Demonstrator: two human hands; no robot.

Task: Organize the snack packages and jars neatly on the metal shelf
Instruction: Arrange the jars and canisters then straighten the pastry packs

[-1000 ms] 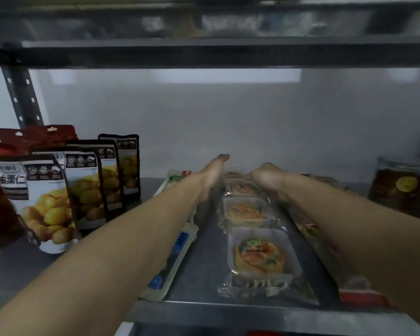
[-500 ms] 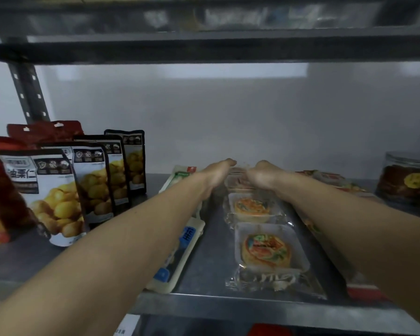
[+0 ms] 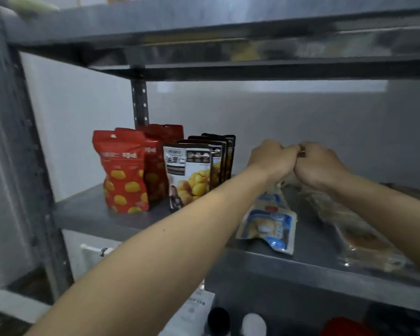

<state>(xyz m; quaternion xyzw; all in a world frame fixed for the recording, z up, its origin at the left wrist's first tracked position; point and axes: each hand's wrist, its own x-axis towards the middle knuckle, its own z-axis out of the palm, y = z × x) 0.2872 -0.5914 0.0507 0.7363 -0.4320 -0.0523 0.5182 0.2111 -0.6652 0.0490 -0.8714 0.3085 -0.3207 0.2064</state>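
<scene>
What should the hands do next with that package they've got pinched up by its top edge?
Probably stand it beside the black chestnut pouches: the left hand and right hand pinch the top of a blue-and-white package that sags onto the shelf, while those pouches stand upright.

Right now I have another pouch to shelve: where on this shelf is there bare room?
Bare patches on the metal shelf: the front left corner, left of the red pouches, and the strip between the blue-and-white packet and the clear-wrapped packages. It is crowded around the black-and-white pouches and under both hands.
</scene>
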